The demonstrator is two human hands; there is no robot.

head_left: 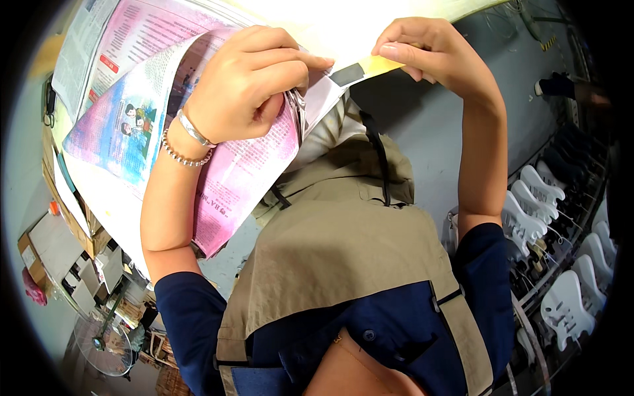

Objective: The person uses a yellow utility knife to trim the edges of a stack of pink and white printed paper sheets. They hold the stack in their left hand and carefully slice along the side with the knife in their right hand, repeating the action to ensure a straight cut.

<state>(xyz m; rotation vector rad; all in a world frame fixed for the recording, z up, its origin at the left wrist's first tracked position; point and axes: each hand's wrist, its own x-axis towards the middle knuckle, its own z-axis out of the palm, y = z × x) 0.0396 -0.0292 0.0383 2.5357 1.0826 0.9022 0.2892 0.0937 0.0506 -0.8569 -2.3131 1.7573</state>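
My left hand (247, 86) is closed at the crumpled edge of a pink-and-white newspaper (247, 171), its index finger stretched toward a small dark grey patch (347, 74). A bracelet and a beaded band circle that wrist. Between thumb and fingers, my right hand (429, 56) pinches a yellow strip (378, 66), which runs left to the grey patch. Whether patch and strip are one piece, I cannot tell. More newspaper (122, 125), printed in blue and pink, curls up beside my left wrist. All this is at the near edge of a bright pale worktop (310, 23).
Rows of white guitar-body shapes (564, 307) stand in racks at the right. Another person's foot in a dark shoe (555, 86) shows at the far right. Lower left are a standing fan (102, 343) and cardboard boxes (30, 254). My khaki apron (343, 244) fills the near middle.
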